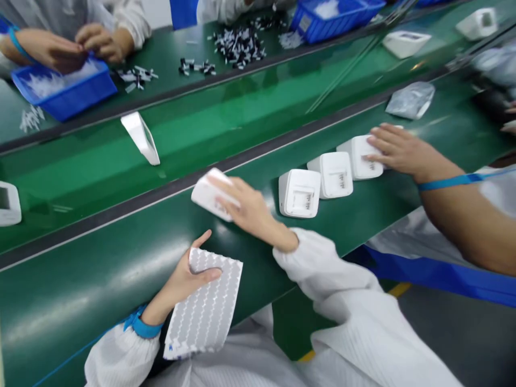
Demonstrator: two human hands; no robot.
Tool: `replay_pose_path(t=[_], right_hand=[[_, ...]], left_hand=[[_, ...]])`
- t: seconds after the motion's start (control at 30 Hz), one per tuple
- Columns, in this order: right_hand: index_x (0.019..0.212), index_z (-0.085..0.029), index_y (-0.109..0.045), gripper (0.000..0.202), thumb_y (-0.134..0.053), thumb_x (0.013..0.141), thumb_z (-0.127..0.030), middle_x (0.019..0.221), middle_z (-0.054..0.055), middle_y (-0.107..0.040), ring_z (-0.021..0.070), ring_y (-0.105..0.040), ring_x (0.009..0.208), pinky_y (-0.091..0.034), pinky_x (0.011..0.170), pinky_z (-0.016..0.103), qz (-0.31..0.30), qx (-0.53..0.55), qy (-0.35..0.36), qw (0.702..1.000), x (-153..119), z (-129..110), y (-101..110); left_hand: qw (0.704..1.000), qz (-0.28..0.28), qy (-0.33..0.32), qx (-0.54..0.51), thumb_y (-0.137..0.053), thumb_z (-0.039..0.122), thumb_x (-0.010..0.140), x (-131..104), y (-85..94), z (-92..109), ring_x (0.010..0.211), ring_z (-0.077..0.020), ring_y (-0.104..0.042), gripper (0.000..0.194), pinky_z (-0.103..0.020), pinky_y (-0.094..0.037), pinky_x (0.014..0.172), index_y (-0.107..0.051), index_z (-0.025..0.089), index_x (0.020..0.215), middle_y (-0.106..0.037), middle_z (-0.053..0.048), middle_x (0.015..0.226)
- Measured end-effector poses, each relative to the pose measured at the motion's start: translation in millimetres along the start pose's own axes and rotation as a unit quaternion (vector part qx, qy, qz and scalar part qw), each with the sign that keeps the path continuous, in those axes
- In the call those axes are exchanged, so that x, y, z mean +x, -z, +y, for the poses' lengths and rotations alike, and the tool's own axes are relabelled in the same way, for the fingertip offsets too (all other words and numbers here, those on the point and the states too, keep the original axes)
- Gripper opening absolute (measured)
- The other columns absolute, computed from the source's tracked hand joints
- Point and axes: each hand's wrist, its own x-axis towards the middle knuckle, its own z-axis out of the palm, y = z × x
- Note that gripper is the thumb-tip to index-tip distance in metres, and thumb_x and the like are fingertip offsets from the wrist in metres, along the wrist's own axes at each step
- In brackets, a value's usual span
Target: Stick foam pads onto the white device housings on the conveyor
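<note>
Holding above the green counter [97, 285] a slanted, grey-patterned label sheet [209, 312] pinched tightly in left fingers [203, 238]; touching a rounded white plastic housing [205, 194], near the counter's far edge, with slightly parted right fingers [234, 208]; cannot tell if gripped.

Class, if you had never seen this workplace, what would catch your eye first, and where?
Probably the grey-and-white patterned sheet, held in the left hand at the lower centre. Just above it, the right hand touches a white device, with three similar devices in a slanting row to the right. At the top, a heap of black-and-white pieces stands out.
</note>
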Motion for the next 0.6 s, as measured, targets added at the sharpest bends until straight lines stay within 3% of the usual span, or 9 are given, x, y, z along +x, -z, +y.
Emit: replay_pose_path(t=[0.1,0.17,0.23,0.3,0.4,0.47,0.53,0.6], right_hand=[[0.16,-0.033,-0.047,0.05,-0.045,0.11,-0.036,0.143,0.011,-0.061,0.0318,-0.066,0.123,-0.054,0.105,0.043,0.089,-0.15,-0.071,0.982,83,48,22],[0.164,-0.034,-0.04,0.054,-0.042,0.11,-0.033,0.147,0.012,-0.058,0.0331,-0.066,0.121,-0.053,0.104,0.046,0.107,-0.224,-0.148,0.957,135,83,35],[0.163,-0.032,-0.043,0.054,-0.043,0.109,-0.029,0.144,0.015,-0.06,0.0344,-0.067,0.117,-0.053,0.101,0.049,0.11,-0.246,-0.183,0.945,172,111,43],[0.161,-0.028,-0.046,0.054,-0.047,0.107,-0.033,0.141,0.017,-0.062,0.0355,-0.066,0.12,-0.051,0.105,0.051,0.103,-0.253,-0.187,0.944,189,130,49],[0.162,-0.022,-0.043,0.064,-0.05,0.106,-0.05,0.152,0.02,-0.056,0.0372,-0.051,0.142,-0.039,0.117,0.056,0.107,-0.266,-0.156,0.945,172,157,65],[0.161,-0.022,-0.044,0.068,-0.048,0.104,-0.058,0.162,0.02,-0.046,0.0378,-0.037,0.153,-0.03,0.123,0.06,0.141,-0.29,-0.148,0.935,136,182,91],[0.157,-0.022,-0.05,0.069,-0.052,0.101,-0.062,0.168,0.02,-0.037,0.0409,-0.026,0.159,-0.023,0.124,0.063,0.196,-0.33,-0.195,0.902,87,213,130],[0.158,-0.015,-0.047,0.082,-0.055,0.097,-0.069,0.168,0.026,-0.032,0.046,-0.026,0.157,-0.025,0.122,0.064,0.244,-0.343,-0.3,0.856,35,246,173]], left_hand=[[1.0,0.006,0.004,0.013,-0.089,0.048,0.078,-1,-1.3,2,0.065,-0.0122,-0.055,0.116,-0.026,-0.051,0.068,-0.022,0.024,0.169,-0.056,0.008,0.074],[0.999,0.018,0.005,0.027,-0.088,0.051,0.079,-1,-1.6,0,0.067,-0.013,-0.056,0.118,-0.028,-0.052,0.073,-0.019,0.024,0.17,-0.057,0.007,0.075],[0.999,0.024,0.007,0.039,-0.085,0.054,0.081,0,-0.8,-3,0.071,-0.016,-0.06,0.115,-0.033,-0.054,0.078,-0.018,0.027,0.171,-0.06,0.006,0.077],[0.997,0.035,-0.003,0.074,-0.083,0.055,0.084,2,0.3,-5,0.092,-0.0235,-0.068,0.106,-0.041,-0.054,0.093,-0.025,0.03,0.169,-0.07,-0.001,0.096],[0.99,0.049,-0.034,0.124,-0.084,0.052,0.084,5,-0.8,-4,0.133,-0.0352,-0.057,0.095,-0.051,-0.04,0.117,-0.039,0.032,0.164,-0.063,-0.01,0.142],[0.99,0.03,-0.029,0.131,-0.084,0.051,0.084,6,-3.9,-1,0.137,-0.0369,-0.055,0.095,-0.054,-0.036,0.121,-0.038,0.032,0.165,-0.06,-0.01,0.15],[0.991,0.0,-0.008,0.134,-0.082,0.051,0.085,7,-8.5,2,0.135,-0.0365,-0.058,0.097,-0.054,-0.038,0.12,-0.034,0.031,0.167,-0.063,-0.01,0.147],[0.99,-0.025,0.006,0.137,-0.081,0.05,0.085,9,-14.2,5,0.138,-0.0376,-0.057,0.098,-0.055,-0.04,0.12,-0.032,0.029,0.167,-0.063,-0.01,0.148]])
